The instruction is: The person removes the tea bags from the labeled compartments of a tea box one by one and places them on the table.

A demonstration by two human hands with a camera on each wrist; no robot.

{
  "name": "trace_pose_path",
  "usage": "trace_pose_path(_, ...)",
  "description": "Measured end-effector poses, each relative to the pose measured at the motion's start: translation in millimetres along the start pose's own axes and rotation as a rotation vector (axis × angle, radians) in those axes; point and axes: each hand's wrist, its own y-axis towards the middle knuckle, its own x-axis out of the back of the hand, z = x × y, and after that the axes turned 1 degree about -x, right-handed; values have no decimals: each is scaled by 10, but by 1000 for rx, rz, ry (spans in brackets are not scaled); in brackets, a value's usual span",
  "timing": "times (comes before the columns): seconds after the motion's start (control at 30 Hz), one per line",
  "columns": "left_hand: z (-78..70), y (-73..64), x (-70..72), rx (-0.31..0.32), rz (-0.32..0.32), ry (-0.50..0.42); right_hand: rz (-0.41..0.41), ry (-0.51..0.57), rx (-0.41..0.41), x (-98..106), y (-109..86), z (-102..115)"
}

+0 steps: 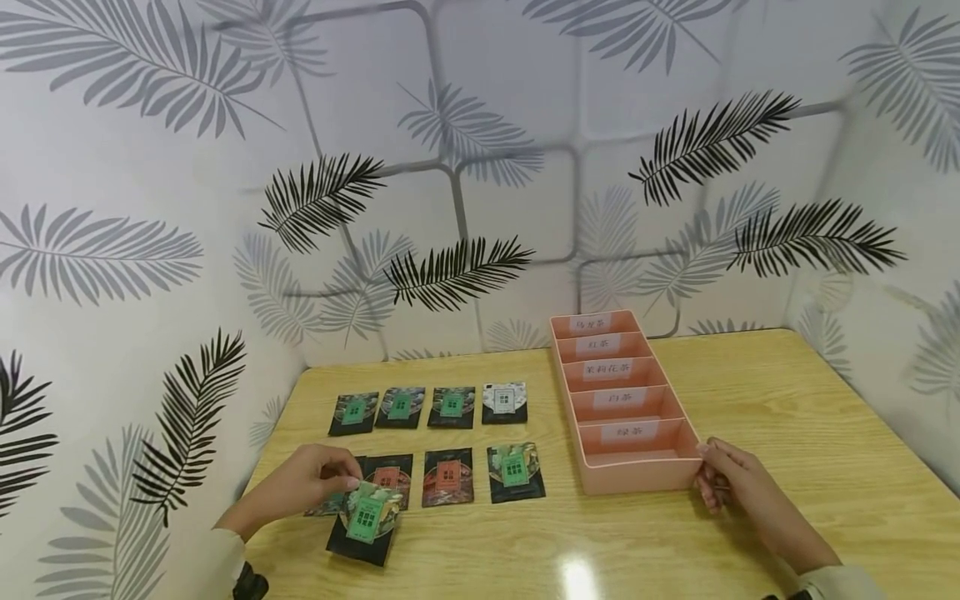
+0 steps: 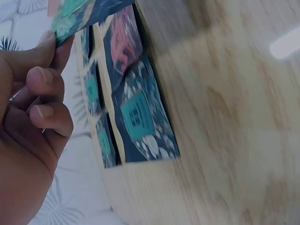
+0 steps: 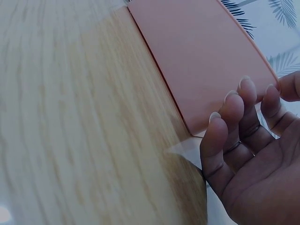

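My left hand (image 1: 300,487) pinches a dark tea packet (image 1: 365,523) with a green label by its upper edge, thumb against fingers. The packet is tilted and overlaps others behind it; in the left wrist view its lower part (image 2: 91,11) runs out of frame. Under that hand lie a green-labelled packet (image 2: 137,115) and a red-labelled packet (image 1: 392,479), both partly covered. With thumb and forefinger my right hand (image 1: 746,492) grips the near right corner of a long pink divided box (image 1: 637,478). Its other fingers curl loosely beside the box's end wall (image 3: 187,61).
A back row holds several green-labelled packets (image 1: 452,407) and one white packet (image 1: 505,403). Further along the front row lie a red-labelled packet (image 1: 447,477) and another green-labelled one (image 1: 516,472). White labels (image 1: 618,432) mark the box's compartments. A leaf-patterned backdrop (image 1: 510,208) stands behind the wooden table (image 1: 795,392).
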Motion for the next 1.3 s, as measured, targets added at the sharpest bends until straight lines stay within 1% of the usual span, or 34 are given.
trace_pose_path(0.13, 49, -80, 32, 21, 67, -74, 4, -5, 5, 1, 2, 5)
trace_pose_path(0.2, 66, -114, 42, 27, 91, -99, 7, -8, 10, 0, 1, 9)
trace_pose_path(0.27, 90, -144, 44, 16, 101, -93, 8, -13, 14, -2, -1, 14)
trace_pose_path(0.4, 152, -189, 65, -15, 114, -32, 6, -19, 11, -5, -7, 20)
trace_pose_path(0.57, 222, -224, 105, -4, 158, -18, 11, -22, 8, -2, -9, 15)
trace_pose_path(0.7, 263, -256, 128, 8, 181, -19, 12, -20, 15, 2, -6, 8)
trace_pose_path(0.9, 276, -292, 145, 53, 195, 21, 17, -22, 15, 12, 0, 15)
trace_pose_path(1.1, 277, -292, 148, 62, 185, 77, 15, -26, 17, 7, -2, 39)
trace_pose_path(1.3, 308, -289, 149, 64, 163, 135, 4, -30, 0, -4, -11, 50)
